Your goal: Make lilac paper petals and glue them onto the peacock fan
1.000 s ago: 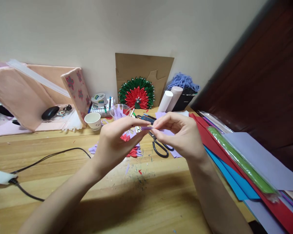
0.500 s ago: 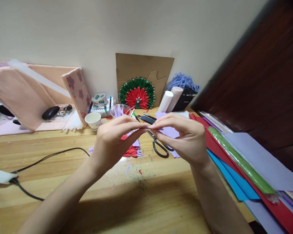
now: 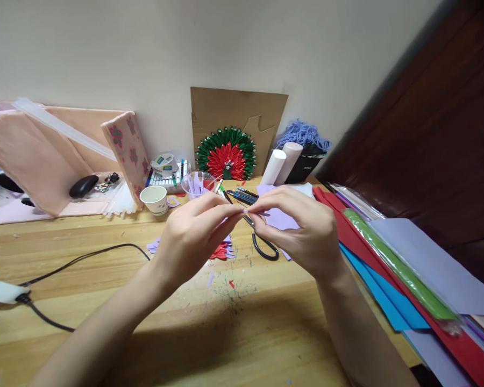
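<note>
Fingertip to fingertip, my left hand (image 3: 196,234) and my right hand (image 3: 300,228) pinch a small purple piece (image 3: 246,211) above the table. Most of that piece is hidden by the fingers; its material looks like the purple sheet behind. Both hands are closed. Below and beyond them lie red cut pieces (image 3: 222,250), partly covered by my left hand, and a pair of scissors (image 3: 265,250) with black handles. A purple sheet (image 3: 280,217) lies behind my right hand.
A paper cup (image 3: 154,201) and a clear tub of purple strips (image 3: 197,185) stand behind my left hand. Cardboard with a green and red fan-shaped decoration (image 3: 228,158) leans on the wall. Coloured sheets (image 3: 371,269) lie right; a black cable (image 3: 89,250) runs left.
My left hand has turned slightly, its fingers closer together. My right hand has shifted a little to the left. The purple piece stays pinched between them.
</note>
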The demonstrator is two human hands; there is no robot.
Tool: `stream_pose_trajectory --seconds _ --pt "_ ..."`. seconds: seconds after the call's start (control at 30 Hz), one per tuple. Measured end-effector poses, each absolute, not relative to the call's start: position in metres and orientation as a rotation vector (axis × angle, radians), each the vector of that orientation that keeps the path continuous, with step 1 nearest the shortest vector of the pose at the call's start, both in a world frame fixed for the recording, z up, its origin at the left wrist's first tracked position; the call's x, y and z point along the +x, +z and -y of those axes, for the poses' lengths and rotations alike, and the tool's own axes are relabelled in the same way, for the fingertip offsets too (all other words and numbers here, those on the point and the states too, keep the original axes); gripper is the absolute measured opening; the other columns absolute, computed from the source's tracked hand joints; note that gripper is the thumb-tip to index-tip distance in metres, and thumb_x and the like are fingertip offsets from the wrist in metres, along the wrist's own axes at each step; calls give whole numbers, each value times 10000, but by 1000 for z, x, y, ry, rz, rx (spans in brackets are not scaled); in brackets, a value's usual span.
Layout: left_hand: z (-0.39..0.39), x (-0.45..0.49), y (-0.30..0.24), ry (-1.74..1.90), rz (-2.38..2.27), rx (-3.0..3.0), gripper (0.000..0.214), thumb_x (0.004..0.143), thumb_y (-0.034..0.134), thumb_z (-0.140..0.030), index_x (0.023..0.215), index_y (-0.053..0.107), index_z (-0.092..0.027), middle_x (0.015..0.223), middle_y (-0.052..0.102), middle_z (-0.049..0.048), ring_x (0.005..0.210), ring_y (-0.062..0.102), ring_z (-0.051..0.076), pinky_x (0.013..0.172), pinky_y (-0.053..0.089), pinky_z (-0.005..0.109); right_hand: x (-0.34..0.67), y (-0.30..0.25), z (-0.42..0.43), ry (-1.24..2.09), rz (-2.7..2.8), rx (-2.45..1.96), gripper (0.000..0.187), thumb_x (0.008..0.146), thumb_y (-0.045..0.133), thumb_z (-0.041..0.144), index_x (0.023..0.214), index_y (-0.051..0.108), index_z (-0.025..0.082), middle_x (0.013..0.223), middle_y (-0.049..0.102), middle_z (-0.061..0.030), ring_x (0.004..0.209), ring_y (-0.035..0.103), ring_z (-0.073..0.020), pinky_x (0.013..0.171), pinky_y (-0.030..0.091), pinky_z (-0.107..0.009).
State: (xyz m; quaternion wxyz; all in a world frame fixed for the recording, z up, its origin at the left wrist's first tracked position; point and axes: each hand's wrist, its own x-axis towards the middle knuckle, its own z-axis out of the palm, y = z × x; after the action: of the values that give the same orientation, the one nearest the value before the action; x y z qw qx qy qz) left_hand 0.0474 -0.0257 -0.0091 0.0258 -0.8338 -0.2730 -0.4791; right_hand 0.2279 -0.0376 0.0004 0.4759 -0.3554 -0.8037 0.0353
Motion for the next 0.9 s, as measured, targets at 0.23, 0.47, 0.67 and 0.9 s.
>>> stream_pose_trajectory --seconds 0.23,0.47,0.67,0.9 --pt "28 51 -8 -1565 807 -2591 126 749 609 -127 856 651 -179 765 662 31 677 603 112 624 503 236 227 0 37 263 1900 -848 104 714 614 115 765 615 206 729 608 -1 693 569 -144 647 477 -291" --pt "33 56 -5 -1675 885 -2660 65 712 632 -128 755 649 -174 701 658 12 623 591 101 596 498 225 227 -1 38 489 1872 -862 128 658 620 68 713 598 182 689 594 16 644 550 -118 598 463 -258" --pt "33 52 -4 -1727 940 -2561 89 697 640 -115 748 658 -186 694 659 1 623 594 101 586 501 229 236 2 35 503 1763 -945 128 657 609 59 683 597 183 669 597 12 632 556 -118 599 474 -256" --pt "33 47 -2 -1757 969 -2517 129 682 656 -108 776 660 -196 719 665 4 655 608 114 607 510 248 244 6 34 556 1719 -905 147 664 675 136 793 634 193 780 633 -14 723 589 -141 663 501 -276"
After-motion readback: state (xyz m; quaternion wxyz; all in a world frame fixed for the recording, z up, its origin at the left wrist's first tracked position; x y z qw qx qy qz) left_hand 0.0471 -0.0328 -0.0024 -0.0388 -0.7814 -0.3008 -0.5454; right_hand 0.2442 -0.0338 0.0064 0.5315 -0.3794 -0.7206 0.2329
